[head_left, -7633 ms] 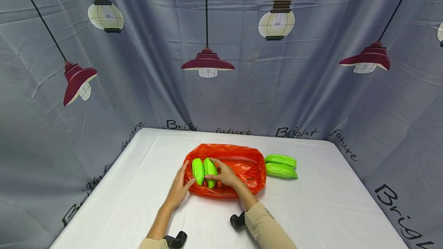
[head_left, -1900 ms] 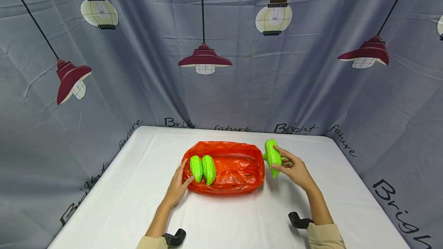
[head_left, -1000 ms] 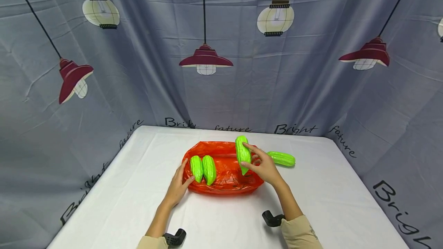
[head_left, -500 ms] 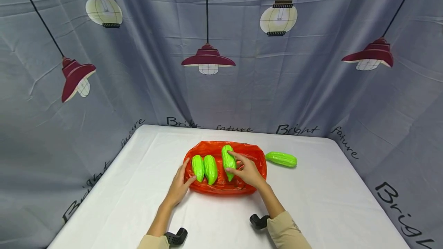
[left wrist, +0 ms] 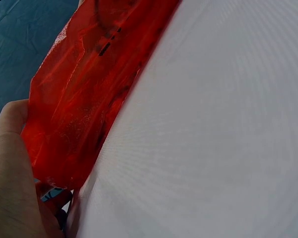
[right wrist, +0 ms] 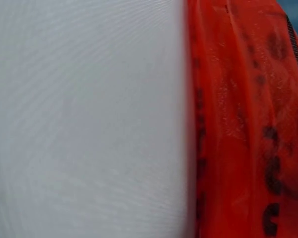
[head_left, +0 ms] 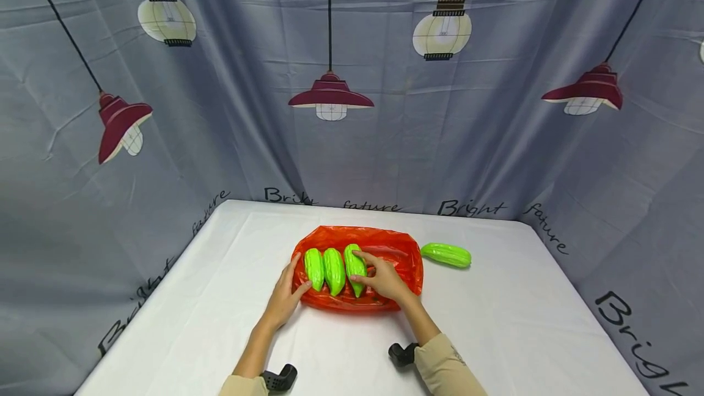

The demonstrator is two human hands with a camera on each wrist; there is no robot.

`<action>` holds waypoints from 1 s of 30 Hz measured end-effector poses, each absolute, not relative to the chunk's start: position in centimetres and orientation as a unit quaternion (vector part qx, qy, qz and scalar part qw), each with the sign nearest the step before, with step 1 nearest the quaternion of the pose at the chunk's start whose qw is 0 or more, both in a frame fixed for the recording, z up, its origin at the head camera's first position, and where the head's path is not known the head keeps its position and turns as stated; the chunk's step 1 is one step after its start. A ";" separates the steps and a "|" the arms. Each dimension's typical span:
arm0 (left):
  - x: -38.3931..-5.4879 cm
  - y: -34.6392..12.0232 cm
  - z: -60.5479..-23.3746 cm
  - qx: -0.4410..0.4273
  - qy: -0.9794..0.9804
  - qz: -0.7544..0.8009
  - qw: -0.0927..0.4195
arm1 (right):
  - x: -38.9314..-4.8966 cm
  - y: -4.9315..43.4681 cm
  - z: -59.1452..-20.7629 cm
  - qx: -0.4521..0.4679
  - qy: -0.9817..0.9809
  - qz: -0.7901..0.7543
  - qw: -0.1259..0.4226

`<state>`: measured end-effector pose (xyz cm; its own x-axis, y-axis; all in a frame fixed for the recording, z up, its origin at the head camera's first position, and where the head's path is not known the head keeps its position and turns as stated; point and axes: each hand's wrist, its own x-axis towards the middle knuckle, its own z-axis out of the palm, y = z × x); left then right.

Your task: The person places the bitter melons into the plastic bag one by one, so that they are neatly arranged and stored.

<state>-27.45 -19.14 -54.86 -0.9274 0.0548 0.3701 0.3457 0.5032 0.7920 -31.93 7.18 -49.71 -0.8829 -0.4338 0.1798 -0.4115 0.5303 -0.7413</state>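
Observation:
A red plastic bag [head_left: 392,264] lies spread wide on the table, its mouth facing up. My left hand [head_left: 283,298] holds the bag's left edge; in the left wrist view, the thumb [left wrist: 12,116] hooks over the rim. Inside, two bright green, ridged bitter melons, a left one [head_left: 314,269] and a middle one [head_left: 333,271], lie side by side. Between thumb and fingers, my right hand [head_left: 387,280] pinches a third bitter melon [head_left: 354,269], inside the bag just right of those two. The right wrist view has the bag's side [right wrist: 233,124] but no hand.
Another bitter melon [head_left: 447,255] lies on the white tabletop [head_left: 495,322], close by the bag's right end. Grey-blue cloth printed with lamps [head_left: 352,157] hangs behind and on both sides of the table. Each wrist carries a black device [head_left: 280,379].
The right hand has taken one of the two bitter melons from the table on the right, carried it left and lowered it into the bag. The left hand stays at the bag's left edge.

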 end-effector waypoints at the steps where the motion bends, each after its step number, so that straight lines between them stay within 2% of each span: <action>1: -27.5 -19.1 -54.8 -0.118 -0.854 -0.484 0.150 | -31.9 7.2 -49.8 -0.241 0.875 -0.420 0.015; 30: -27.6 -19.1 -55.1 -0.116 -0.855 -0.483 0.149 | -32.1 7.1 -50.7 -0.253 0.871 -0.420 0.042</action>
